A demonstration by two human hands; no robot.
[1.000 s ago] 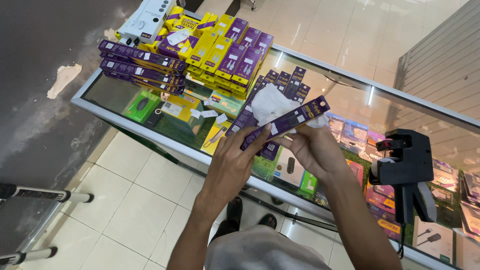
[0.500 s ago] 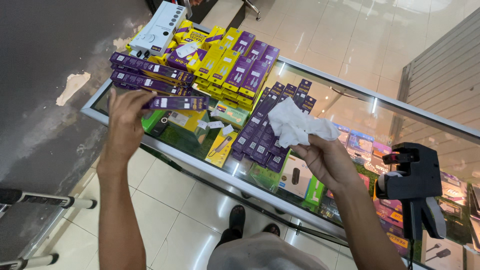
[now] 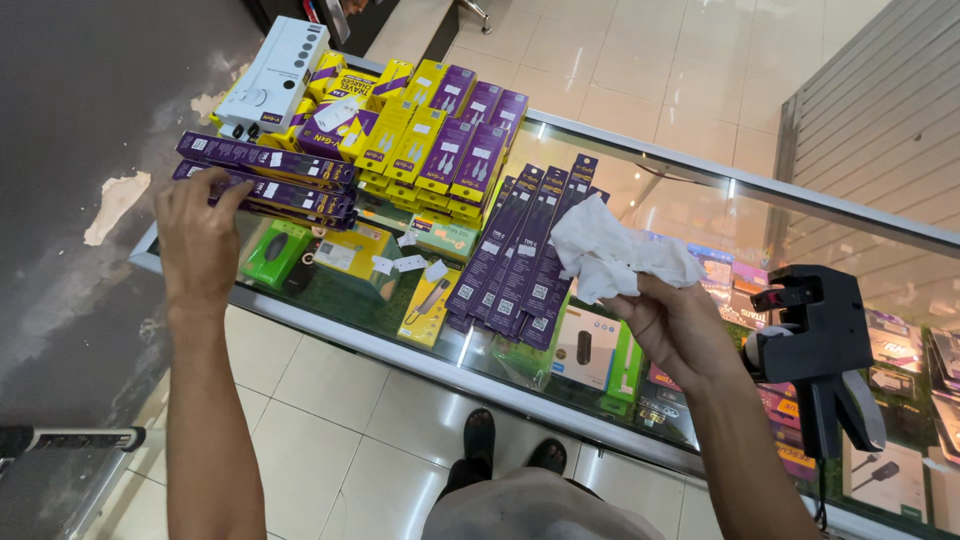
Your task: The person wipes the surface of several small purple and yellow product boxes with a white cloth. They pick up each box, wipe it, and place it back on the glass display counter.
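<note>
Head view looks down over a glass worktop (image 3: 640, 170) with two bare arms reaching out. Some of it is hard to see. Goods under the glass are dim and partly covered by glare. The worktop runs off the right edge. The black price-label gun (image 3: 815, 345) stands at the right, and its lower handle is partly lost near the bottom edge. Only the toes of two dark shoes (image 3: 510, 450) show on the tiled floor below.

Left hand (image 3: 197, 240) is at the near end of a stack of long purple boxes (image 3: 270, 185) lying flat on the worktop's left end. Its fingers curl over the end of the stack and touch it, but I cannot tell if they squeeze a box or just rest there.

Right hand (image 3: 675, 325) is closed around a crumpled white cloth (image 3: 610, 250). The cloth sticks up and to the left from the fist. It looks wrinkled and soft. It hangs just above another row of long purple boxes (image 3: 520, 255) that lie side by side in the middle of the glass.

Behind them sit yellow and purple boxes (image 3: 435, 120) in a pile, and a white power strip (image 3: 275, 75) rests at the far left.
</note>
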